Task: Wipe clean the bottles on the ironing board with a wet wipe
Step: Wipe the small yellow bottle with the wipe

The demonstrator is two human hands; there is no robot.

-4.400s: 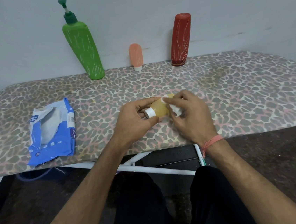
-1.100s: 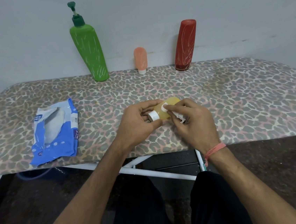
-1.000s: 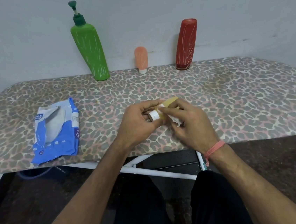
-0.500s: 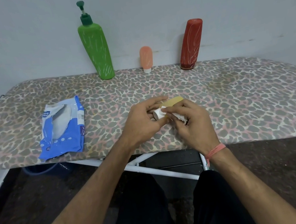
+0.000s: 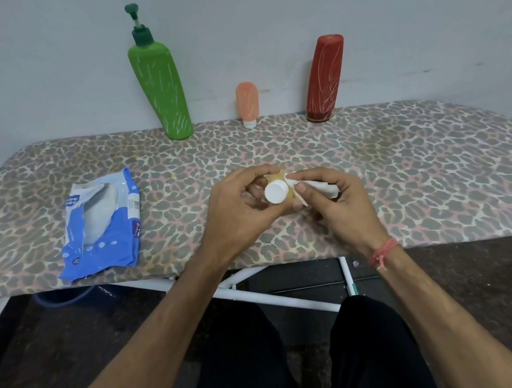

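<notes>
My left hand (image 5: 237,211) grips a small yellow bottle (image 5: 278,178) just above the ironing board (image 5: 420,176), its white cap pointing toward me. My right hand (image 5: 341,204) pinches a white wet wipe (image 5: 320,187) and presses it against the bottle's right side. Most of the yellow body is hidden behind the fingers. At the board's far edge, leaning on the wall, stand a green pump bottle (image 5: 160,90), a small peach tube (image 5: 248,104) on its cap, and a red bottle (image 5: 324,79) upside down. All three carry white streaks.
A blue and white wet wipe pack (image 5: 103,228) lies open on the left of the board. The white frame legs (image 5: 275,296) show beneath the near edge, above a dark floor. A grey wall stands directly behind the bottles.
The yellow bottle has been turned in my left hand so its white cap now faces me. My right hand's wipe has shifted to the bottle's right side.
</notes>
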